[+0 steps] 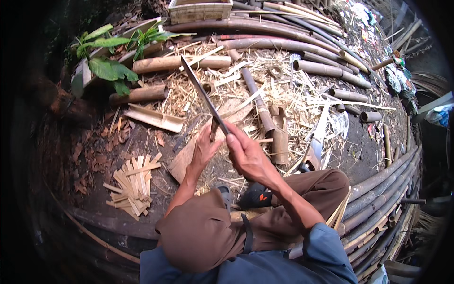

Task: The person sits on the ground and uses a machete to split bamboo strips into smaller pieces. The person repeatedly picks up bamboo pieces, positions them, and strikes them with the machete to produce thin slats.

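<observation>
My right hand (pixel 246 154) is closed round the handle of a long machete (pixel 201 90), its dark blade slanting up and to the left. Close beside it, my left hand (pixel 204 147) pinches a short brown bamboo piece (pixel 214 128) just under the blade; much of that piece is hidden by the fingers. Below both hands a flat wooden board (pixel 182 163) lies on the ground. A pile of split bamboo strips (pixel 135 184) sits to the left of my left arm.
A handsaw (pixel 318 139) and cut bamboo tubes (pixel 280 144) lie to the right among shavings (pixel 302 99). Long bamboo poles (pixel 378 189) are stacked at the right, more at the back. A pale crate (pixel 200 12) stands at the far side; a leafy plant (pixel 106 68) is far left.
</observation>
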